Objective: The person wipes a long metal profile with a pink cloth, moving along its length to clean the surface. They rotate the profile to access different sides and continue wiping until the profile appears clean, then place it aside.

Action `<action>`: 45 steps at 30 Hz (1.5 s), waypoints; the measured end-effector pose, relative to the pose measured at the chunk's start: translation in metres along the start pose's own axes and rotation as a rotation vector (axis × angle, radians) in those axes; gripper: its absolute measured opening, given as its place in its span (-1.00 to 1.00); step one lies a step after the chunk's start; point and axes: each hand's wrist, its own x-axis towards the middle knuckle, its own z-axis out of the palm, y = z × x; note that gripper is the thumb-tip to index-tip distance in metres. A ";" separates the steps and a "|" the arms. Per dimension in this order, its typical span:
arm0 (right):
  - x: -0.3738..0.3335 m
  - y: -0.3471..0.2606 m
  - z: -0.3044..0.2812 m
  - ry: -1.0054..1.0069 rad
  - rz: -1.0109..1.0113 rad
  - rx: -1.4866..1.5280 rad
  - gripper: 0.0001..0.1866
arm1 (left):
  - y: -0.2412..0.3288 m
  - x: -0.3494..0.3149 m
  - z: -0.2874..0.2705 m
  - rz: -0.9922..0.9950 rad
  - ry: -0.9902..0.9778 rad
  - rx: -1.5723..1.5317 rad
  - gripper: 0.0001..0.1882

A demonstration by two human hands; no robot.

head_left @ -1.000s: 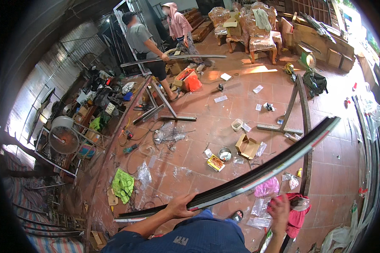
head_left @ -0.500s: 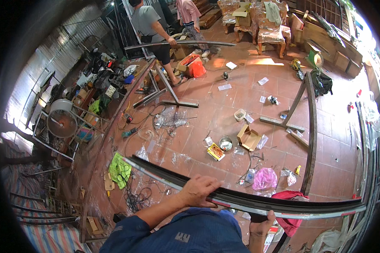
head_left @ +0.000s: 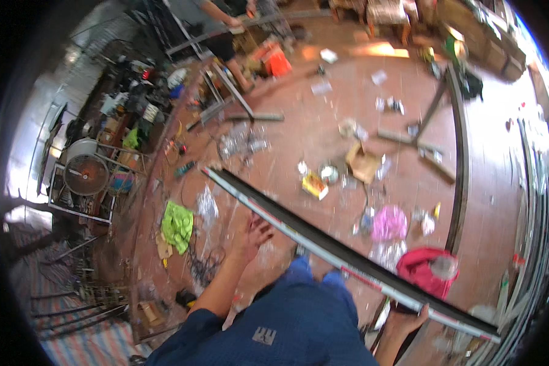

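Note:
A long, straight metal profile (head_left: 338,249), black with a silver-white side strip, slants across in front of my body from the middle left down to the lower right. My right hand (head_left: 405,321) is closed around it close to its lower right end. Below its left half is my left hand (head_left: 253,239), fingers spread, holding nothing; the fingertips are near the strip, and I cannot tell whether they touch it. Beyond the profile's right part, a crimson cloth (head_left: 418,271) hangs at the end of a brown metal stand (head_left: 460,183).
A pink plastic bag (head_left: 389,223), an open cardboard box (head_left: 361,163) and a yellow packet (head_left: 315,185) lie on the tiled floor. Left are a green cloth (head_left: 177,227) and a round fan (head_left: 86,174). Long metal bars (head_left: 534,244) line the right side. Another person (head_left: 222,43) holds a bar at the back.
My left hand has let go of the profile and dropped below it, fingers spreading. The profile now slants more steeply, its right end lower and left end higher. My view has shifted.

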 end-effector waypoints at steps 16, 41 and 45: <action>-0.042 -0.041 -0.082 0.228 0.084 -0.104 -0.41 | -0.062 -0.059 0.052 -0.278 0.129 0.212 -0.66; -0.054 -0.046 -0.107 0.212 0.150 -0.012 -0.39 | -0.060 -0.087 0.032 -0.326 0.162 0.206 -0.61; -0.052 -0.047 -0.112 0.254 0.128 -0.050 -0.39 | -0.064 -0.086 0.031 -0.349 0.178 0.206 -0.57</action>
